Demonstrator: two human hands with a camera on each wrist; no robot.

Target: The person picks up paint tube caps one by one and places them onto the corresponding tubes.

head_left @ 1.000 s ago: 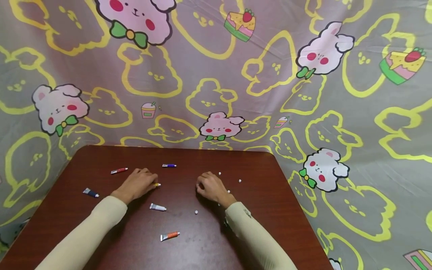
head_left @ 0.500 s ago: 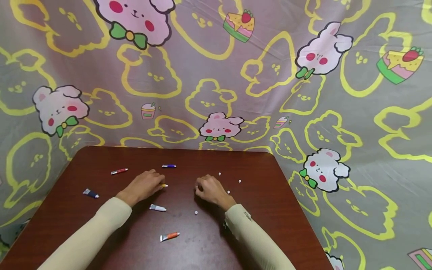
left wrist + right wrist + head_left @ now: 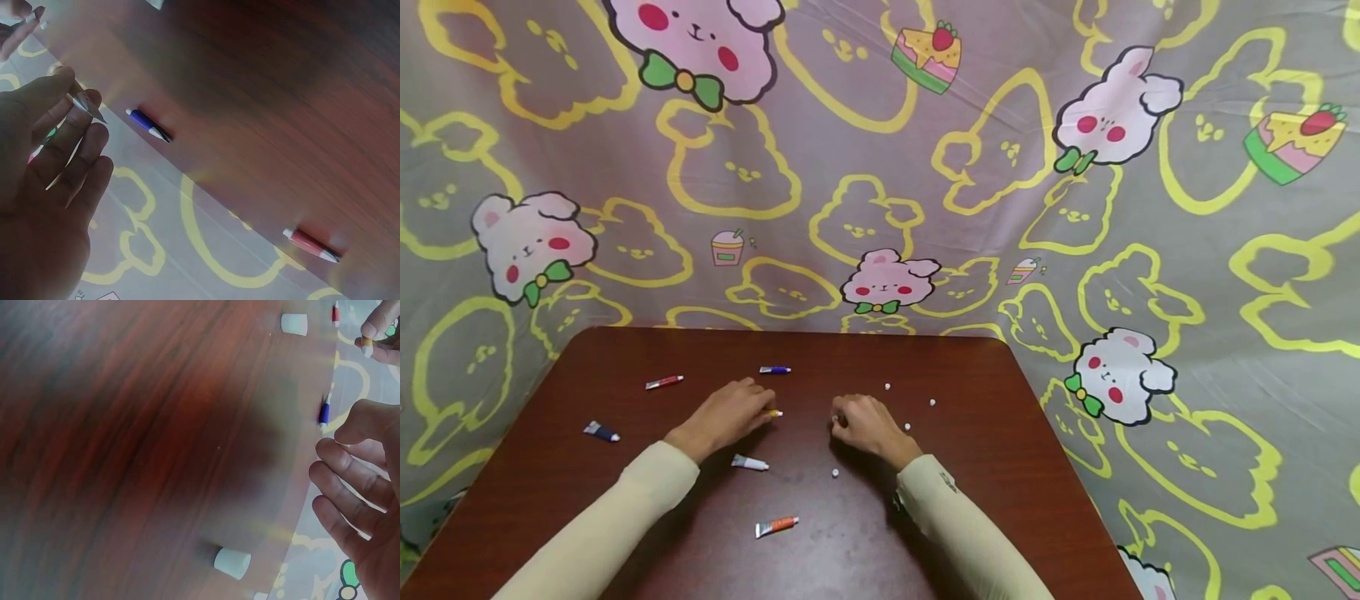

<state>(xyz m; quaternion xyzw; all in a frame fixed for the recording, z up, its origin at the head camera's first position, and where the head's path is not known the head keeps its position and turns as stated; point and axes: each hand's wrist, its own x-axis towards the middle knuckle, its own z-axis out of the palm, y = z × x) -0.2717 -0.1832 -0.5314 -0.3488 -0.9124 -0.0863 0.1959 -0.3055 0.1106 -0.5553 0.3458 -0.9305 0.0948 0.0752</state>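
My left hand pinches a small yellow paint tube between thumb and fingers, its white tip pointing right. In the left wrist view the tube's flat silver end sticks out past the fingers. To the right, my right hand is held over the table, thumb and index finger brought together. A small white cap appears to be pinched there, mostly hidden by the fingers. Nearest the hands lie a white tube and a purple-blue tube.
On the brown table lie a red tube, a dark blue tube and an orange tube. Several loose white caps are scattered around my right hand, one cap in front of it. A patterned cloth surrounds the table.
My left hand has moved right with the yellow tube, closer to the right hand. The right hand has shifted slightly toward me and left. The tubes on the table stay put.
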